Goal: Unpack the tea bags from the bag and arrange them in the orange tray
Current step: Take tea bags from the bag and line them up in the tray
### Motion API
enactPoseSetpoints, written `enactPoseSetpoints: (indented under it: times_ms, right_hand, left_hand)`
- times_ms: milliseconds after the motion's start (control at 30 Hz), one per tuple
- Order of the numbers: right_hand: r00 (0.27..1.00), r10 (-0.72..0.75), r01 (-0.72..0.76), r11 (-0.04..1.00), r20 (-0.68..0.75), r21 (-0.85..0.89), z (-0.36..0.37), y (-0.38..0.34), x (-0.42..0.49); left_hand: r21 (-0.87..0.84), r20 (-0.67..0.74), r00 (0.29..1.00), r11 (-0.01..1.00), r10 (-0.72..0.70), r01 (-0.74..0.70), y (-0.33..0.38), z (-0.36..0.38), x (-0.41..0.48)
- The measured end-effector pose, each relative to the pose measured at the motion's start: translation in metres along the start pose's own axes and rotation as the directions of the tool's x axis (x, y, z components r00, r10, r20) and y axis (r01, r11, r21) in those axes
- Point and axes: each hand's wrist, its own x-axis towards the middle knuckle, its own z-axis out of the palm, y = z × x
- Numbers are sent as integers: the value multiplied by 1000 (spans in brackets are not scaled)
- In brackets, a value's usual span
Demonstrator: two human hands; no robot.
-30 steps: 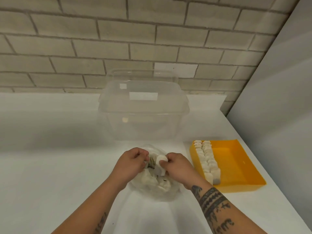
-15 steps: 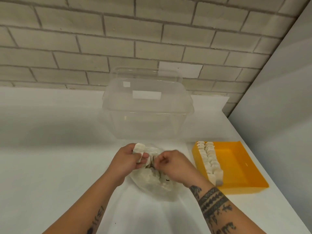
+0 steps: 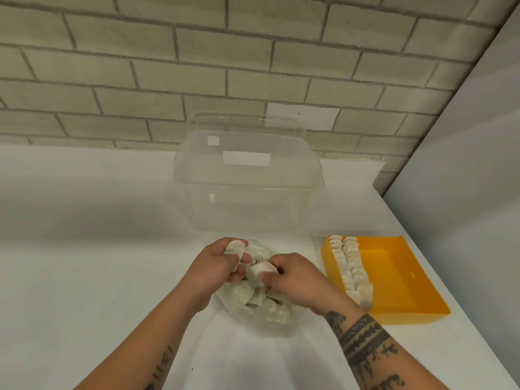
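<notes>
A clear plastic bag (image 3: pixel 261 316) of round white tea bags lies on the white table in front of me. My left hand (image 3: pixel 216 268) grips a small stack of tea bags (image 3: pixel 235 247) above the bag's far edge. My right hand (image 3: pixel 292 280) pinches another tea bag (image 3: pixel 257 273) just over the bag's opening, close to the left hand. The orange tray (image 3: pixel 394 280) sits to the right, with two rows of tea bags (image 3: pixel 350 267) standing along its left side.
A large clear plastic tub (image 3: pixel 247 175) with a lid stands behind the bag, near the brick wall. A grey partition (image 3: pixel 464 164) borders the table on the right. The table's right edge runs just past the tray.
My left hand has gathered tea bags and lifted them to the bag's far edge. My right hand dipped into the bag and now pinches a new tea bag.
</notes>
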Motion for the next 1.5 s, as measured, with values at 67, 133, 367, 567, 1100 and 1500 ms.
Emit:
enactPoseSetpoints:
  times_ms: [67, 133, 367, 567, 1100, 1500]
  right_hand:
    - [998, -51, 50, 999, 39, 13, -15, -10, 1]
    - [992, -119, 120, 992, 40, -38, -24, -20, 5]
    - [967, -86, 88, 996, -241, 1, -12, -23, 21]
    - [996, 73, -81, 975, -47, -206, 25, 4, 19]
    - [980, 165, -181, 969, 108, 168, 6, 3, 15]
    - [903, -274, 258, 962, 331, 91, -93, -46, 5]
  left_hand:
    - [-58, 56, 998, 998, 7, -3, 5, 5, 1]
    - [-130, 189, 982, 990, -21, 46, 10, 8, 4]
    - [-126, 243, 968, 987, -63, 96, 3, -1, 9]
    - [-319, -1, 997, 945, -72, 68, -15, -14, 11]
    - [-348, -26, 998, 937, -59, 46, -14, -7, 6]
    - [-427, 470, 880, 853, -75, 301, 26, 10, -7]
